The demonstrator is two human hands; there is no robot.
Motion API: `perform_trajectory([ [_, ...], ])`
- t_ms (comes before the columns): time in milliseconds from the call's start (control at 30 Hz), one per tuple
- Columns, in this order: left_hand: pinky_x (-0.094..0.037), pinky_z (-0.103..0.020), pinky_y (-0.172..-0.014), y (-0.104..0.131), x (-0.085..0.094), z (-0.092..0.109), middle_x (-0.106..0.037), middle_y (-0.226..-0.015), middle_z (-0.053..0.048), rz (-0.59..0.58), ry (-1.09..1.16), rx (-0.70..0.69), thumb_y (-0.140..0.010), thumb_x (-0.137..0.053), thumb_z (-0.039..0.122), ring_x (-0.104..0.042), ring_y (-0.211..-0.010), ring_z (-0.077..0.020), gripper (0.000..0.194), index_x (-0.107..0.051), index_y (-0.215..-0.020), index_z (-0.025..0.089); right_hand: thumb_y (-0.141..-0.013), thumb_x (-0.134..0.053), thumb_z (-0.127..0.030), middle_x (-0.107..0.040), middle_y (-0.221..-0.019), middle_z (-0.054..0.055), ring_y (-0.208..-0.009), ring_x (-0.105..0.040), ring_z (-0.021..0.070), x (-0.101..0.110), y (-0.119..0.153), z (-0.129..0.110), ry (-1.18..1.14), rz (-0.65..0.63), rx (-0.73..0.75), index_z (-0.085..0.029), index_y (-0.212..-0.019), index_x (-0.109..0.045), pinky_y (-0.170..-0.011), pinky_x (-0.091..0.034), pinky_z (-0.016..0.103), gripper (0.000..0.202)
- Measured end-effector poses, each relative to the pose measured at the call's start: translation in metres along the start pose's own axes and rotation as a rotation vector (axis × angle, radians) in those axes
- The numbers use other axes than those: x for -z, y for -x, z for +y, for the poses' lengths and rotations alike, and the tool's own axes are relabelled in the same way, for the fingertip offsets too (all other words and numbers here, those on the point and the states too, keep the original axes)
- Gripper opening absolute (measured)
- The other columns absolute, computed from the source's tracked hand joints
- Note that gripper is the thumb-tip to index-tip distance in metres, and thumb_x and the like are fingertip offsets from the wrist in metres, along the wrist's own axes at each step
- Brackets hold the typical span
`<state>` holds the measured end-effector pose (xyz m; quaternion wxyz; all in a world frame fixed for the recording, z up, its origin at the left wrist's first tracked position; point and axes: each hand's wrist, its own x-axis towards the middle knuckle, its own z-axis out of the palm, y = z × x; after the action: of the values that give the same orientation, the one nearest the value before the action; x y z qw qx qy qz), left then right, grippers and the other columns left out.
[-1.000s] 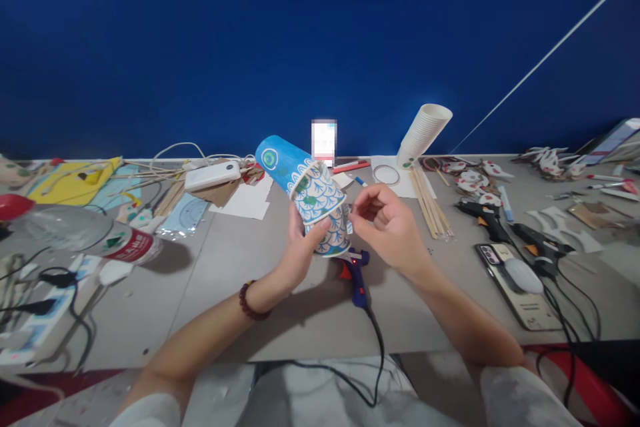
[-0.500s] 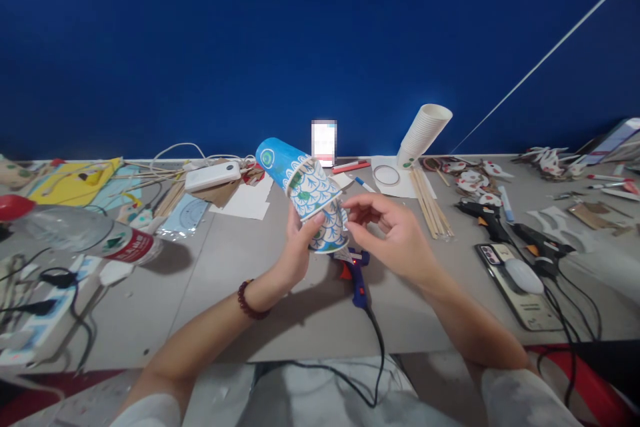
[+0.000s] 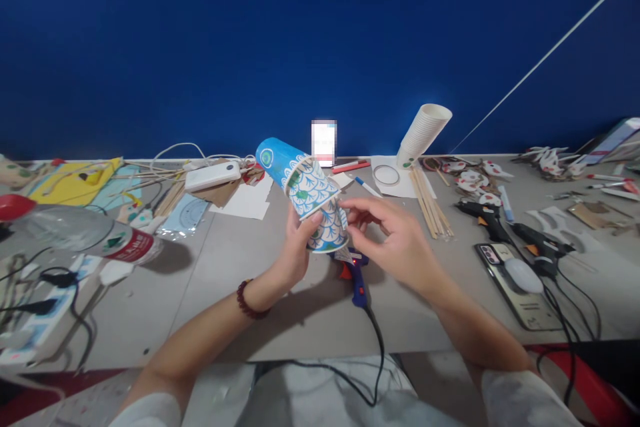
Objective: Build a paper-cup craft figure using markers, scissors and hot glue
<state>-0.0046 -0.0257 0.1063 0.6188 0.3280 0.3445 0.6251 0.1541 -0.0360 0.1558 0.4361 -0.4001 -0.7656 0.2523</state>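
Note:
Joined paper cups (image 3: 311,192) painted with blue scales and green spots hang above the table, their blue end with a ringed eye pointing up and left. My left hand (image 3: 299,238) is wrapped round them from below. At their right side, my right hand (image 3: 383,230) pinches a small striped paper piece (image 3: 343,217), which lies against the lower cup. Below the cups, a blue glue gun (image 3: 358,280) with an orange trigger rests on the table, its nozzle partly hidden.
A bottle (image 3: 95,230) and a power strip (image 3: 55,313) are on the left. Behind stand stacked white cups (image 3: 424,135) beside wooden sticks (image 3: 429,203). Black glue guns (image 3: 483,219), a phone (image 3: 515,297) and a white mouse (image 3: 523,276) lie on the right.
The cups have tilted very slightly in my left hand. My right hand has barely moved, with its fingers still at the striped piece.

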Motion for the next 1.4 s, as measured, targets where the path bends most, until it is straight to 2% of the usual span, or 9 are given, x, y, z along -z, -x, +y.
perform_trajectory([
  [367,-0.050,-0.036,-0.090,-0.0007,-0.0005,0.0000,-0.066,-0.114,-0.007,-0.007,0.014,0.005,-0.066,-0.075,0.041,-0.061,-0.108,-0.0265,0.052,-0.058,-0.111,0.022,-0.082,-0.056,-0.008,-0.066,-0.091,0.001,-0.078,-0.061,0.0135,-0.0020,0.0012,-0.0010,0.086,0.027,0.054,-0.023,-0.111,-0.063,-0.072,-0.053,0.027,0.033],
  [800,-0.050,-0.036,-0.089,-0.0004,-0.0008,0.0008,-0.067,-0.112,-0.006,0.004,-0.022,-0.007,-0.065,-0.076,0.043,-0.062,-0.108,-0.0269,0.056,-0.057,-0.114,0.023,-0.081,-0.057,-0.009,-0.065,-0.086,0.000,-0.075,-0.062,0.0128,-0.0015,0.0036,-0.0025,0.013,0.011,-0.032,-0.022,-0.110,-0.061,-0.071,-0.052,0.026,0.032],
  [1033,-0.049,-0.036,-0.092,0.0001,-0.0021,0.0031,-0.066,-0.115,-0.006,0.021,-0.006,-0.003,-0.064,-0.076,0.042,-0.061,-0.110,-0.0271,0.056,-0.058,-0.114,0.023,-0.085,-0.055,-0.012,-0.066,-0.083,0.000,-0.072,-0.061,0.0127,-0.0021,0.0049,-0.0016,-0.007,0.002,-0.026,-0.024,-0.127,-0.058,-0.073,-0.053,0.029,0.043],
  [1400,-0.049,-0.036,-0.093,0.0012,-0.0035,0.0047,-0.067,-0.114,-0.006,0.000,0.008,-0.003,-0.068,-0.073,0.040,-0.060,-0.112,-0.0270,0.052,-0.058,-0.115,0.023,-0.090,-0.052,-0.014,-0.065,-0.085,0.001,-0.076,-0.061,0.0137,-0.0021,0.0055,-0.0044,0.030,0.010,0.047,-0.027,-0.131,-0.058,-0.075,-0.054,0.030,0.043],
])
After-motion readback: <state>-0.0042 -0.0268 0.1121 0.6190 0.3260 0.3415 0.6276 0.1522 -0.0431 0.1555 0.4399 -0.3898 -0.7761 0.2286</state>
